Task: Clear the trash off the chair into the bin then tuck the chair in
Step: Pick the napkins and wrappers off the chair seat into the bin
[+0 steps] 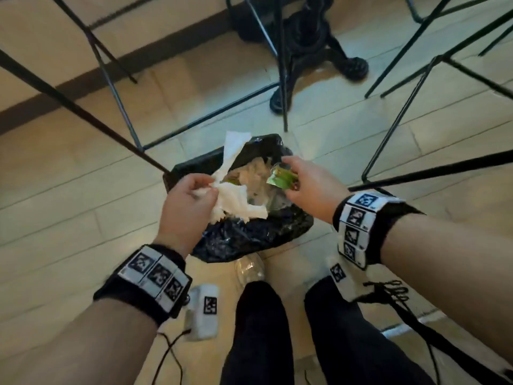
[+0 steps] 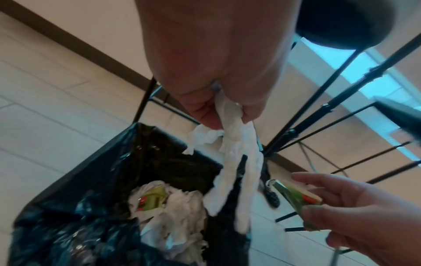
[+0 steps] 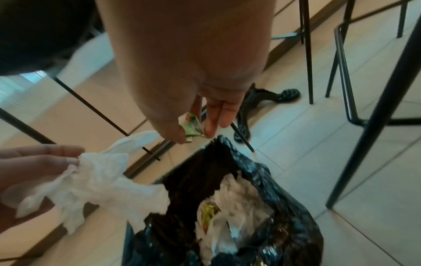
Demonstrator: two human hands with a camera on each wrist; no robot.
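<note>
Over bin (image 1: 258, 234) — left hand (image 1: 186, 201) fingers pinch tissue (image 1: 236, 198), right hand (image 1: 311, 184) fingers pinch wrapper (image 1: 281, 177).

Black wristbands (image 1: 144, 284) with white square-code tags on both bare forearms; dark trousers (image 1: 258, 337); thin black cables (image 1: 416, 323).

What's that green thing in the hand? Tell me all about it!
It is a small crumpled green wrapper with bits of red and white print, shiny like foil or plastic. The right hand pinches it between thumb and fingers, right over the open bin lined with a black bag. Nothing else touches it.
</note>
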